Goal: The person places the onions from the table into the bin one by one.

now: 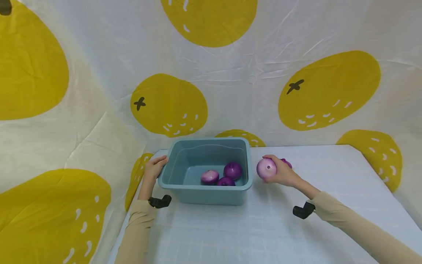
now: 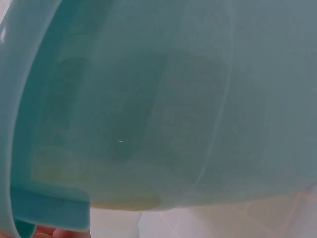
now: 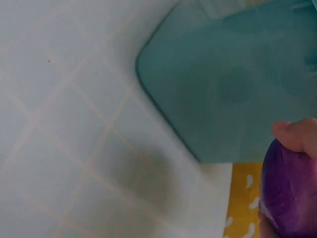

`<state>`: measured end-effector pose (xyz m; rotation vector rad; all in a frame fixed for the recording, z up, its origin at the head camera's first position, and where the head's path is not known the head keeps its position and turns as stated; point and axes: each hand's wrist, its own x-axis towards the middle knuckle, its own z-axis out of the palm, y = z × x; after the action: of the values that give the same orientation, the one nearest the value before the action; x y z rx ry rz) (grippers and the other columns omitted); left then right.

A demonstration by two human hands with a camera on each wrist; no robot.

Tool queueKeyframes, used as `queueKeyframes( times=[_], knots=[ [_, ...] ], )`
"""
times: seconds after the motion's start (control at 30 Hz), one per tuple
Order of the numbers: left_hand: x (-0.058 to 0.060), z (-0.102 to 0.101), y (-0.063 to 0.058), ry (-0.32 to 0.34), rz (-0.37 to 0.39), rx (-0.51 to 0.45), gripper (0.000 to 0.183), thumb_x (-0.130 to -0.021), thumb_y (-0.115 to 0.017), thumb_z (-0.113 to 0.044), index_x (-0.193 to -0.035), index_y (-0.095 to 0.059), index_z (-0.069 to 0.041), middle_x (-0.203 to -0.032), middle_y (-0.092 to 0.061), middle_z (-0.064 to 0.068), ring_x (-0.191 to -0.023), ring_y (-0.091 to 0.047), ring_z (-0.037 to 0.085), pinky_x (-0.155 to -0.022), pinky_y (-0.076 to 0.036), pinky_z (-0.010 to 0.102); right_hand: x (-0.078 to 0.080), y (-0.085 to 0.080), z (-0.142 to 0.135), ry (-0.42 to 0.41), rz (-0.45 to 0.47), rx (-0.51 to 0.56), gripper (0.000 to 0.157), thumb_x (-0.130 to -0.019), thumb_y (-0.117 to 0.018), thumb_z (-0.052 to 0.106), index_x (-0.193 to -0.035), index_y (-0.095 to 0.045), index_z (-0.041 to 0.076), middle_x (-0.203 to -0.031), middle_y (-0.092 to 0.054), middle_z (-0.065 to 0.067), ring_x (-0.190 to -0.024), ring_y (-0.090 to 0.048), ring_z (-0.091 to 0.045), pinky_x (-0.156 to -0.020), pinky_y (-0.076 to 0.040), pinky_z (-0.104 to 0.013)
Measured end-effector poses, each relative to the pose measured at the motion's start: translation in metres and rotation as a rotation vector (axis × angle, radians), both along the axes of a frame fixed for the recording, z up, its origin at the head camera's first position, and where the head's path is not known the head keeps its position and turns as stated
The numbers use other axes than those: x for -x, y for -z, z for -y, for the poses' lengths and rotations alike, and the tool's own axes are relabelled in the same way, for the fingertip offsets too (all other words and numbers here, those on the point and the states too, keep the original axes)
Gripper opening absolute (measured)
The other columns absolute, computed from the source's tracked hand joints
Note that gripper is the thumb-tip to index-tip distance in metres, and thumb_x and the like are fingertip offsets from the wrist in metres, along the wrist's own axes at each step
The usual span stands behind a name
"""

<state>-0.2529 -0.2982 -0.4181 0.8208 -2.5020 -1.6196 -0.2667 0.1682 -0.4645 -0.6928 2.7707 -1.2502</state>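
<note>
Bin [image 1: 207, 197] open above, its right rim [image 1: 248, 161] between right hand [image 1: 282, 174] and three onions [image 1: 232, 171] inside.

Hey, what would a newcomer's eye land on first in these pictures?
Probably the big yellow fruit prints on the white cloth behind the table. Next, the blue-green bin on the table, with three purple onions visible inside. Right of it, the right hand holds another onion.

The basin [image 1: 207, 196] is plain blue-green. The onions [image 1: 232, 170] in it are purple, one partly pale pink; the onion [image 1: 266, 168] at its right is light violet and deep purple. The far sheet [image 1: 237, 106] is white with yellow fruits [image 1: 171, 106]; the tablecloth [image 1: 211, 234] has faint grid.
</note>
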Motion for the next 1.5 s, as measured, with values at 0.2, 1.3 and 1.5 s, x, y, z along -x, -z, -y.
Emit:
queueKeyframes(
  times=[0.2,1.3,1.5],
  knots=[
    [-0.001,0.003,0.000,0.001,-0.002,0.007,0.044,-0.086,-0.058,-0.036,-0.125,-0.056,-0.015,-0.132,-0.051,0.013,-0.114,-0.052,0.029,-0.092,-0.045,0.040,0.005,-0.022,0.007,-0.022,-0.008,0.010,0.088,-0.060,-0.083,0.026,-0.132,-0.035,0.011,-0.127,-0.048,-0.014,-0.114,-0.047,-0.035,-0.083,-0.049,-0.051],
    [-0.001,0.007,0.005,-0.008,-0.026,0.031,0.043,-0.085,-0.060,-0.035,-0.122,-0.059,-0.014,-0.130,-0.053,0.014,-0.110,-0.054,0.029,-0.086,-0.047,0.037,0.046,-0.137,0.095,-0.326,-0.241,-0.206,0.080,-0.058,-0.083,0.018,-0.127,-0.043,0.012,-0.120,-0.052,-0.005,-0.108,-0.049,-0.023,-0.088,-0.048,-0.042],
    [0.001,0.004,0.004,-0.001,-0.019,0.026,0.043,-0.084,-0.061,-0.036,-0.122,-0.059,-0.016,-0.128,-0.054,0.012,-0.107,-0.056,0.026,-0.073,-0.049,0.027,0.053,-0.138,0.117,-0.421,-0.269,-0.277,0.080,-0.056,-0.085,0.019,-0.126,-0.046,0.010,-0.117,-0.055,-0.006,-0.105,-0.051,-0.023,-0.090,-0.045,-0.040]
  ],
)
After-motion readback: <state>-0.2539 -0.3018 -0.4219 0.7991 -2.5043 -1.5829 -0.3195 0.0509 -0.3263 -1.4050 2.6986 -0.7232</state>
